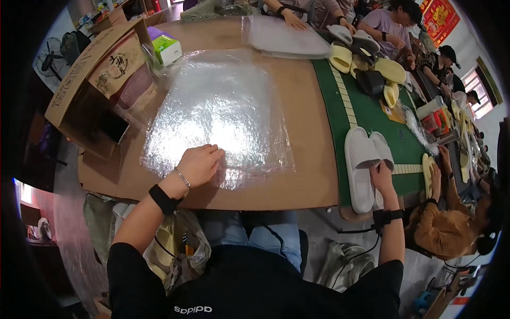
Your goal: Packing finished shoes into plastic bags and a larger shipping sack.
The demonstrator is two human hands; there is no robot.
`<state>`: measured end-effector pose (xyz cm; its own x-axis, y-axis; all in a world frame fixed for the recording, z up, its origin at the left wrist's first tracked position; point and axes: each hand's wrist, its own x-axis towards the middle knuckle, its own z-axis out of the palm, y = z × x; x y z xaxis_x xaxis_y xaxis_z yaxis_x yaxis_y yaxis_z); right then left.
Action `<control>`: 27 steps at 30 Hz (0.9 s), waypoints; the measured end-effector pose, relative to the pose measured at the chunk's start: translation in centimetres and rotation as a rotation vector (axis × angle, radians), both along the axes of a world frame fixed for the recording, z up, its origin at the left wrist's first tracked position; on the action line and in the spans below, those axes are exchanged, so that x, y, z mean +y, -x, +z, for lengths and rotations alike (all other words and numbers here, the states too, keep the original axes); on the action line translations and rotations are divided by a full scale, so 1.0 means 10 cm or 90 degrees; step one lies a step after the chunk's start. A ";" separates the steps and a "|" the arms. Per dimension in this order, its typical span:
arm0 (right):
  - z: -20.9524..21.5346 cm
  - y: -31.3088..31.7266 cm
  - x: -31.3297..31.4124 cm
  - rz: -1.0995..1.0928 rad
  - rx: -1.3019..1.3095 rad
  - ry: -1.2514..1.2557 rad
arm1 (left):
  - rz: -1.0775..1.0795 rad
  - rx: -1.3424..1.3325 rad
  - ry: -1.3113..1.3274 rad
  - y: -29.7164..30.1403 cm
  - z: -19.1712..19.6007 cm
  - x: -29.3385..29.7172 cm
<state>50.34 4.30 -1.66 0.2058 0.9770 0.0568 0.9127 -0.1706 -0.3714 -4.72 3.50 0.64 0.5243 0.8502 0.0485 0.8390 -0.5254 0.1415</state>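
Observation:
A stack of clear, shiny plastic bags (212, 106) lies flat on the brown tabletop in front of me. My left hand (199, 166) is at its near edge, fingers curled together on the film; the fingertips are partly hidden. At the right, a pair of light grey slippers (359, 175) rests on the green belt, toes pointing away from me. My right hand (381, 178) grips the right-hand slipper (383, 149) near its strap, thumb and fingers closed on it. That slipper partly hides behind its mate.
A cardboard box (79, 90) holding a printed bag stands at the left, beside a green-and-white tissue pack (167, 49). Another stack of plastic bags (287, 38) lies at the far edge. Yellow, grey and black slippers (393, 72) crowd the green belt (340, 114). Co-workers sit along it.

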 end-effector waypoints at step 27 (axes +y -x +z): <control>0.72 1.84 -1.18 0.227 0.135 -0.001 | 0.107 -0.096 0.191 -0.16 0.20 0.02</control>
<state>31.91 -7.46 5.56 -0.1379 0.9891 0.0512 0.8177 0.1429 -0.5576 -3.14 3.73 2.69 0.3817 0.9121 -0.1497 0.8680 -0.2981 0.3972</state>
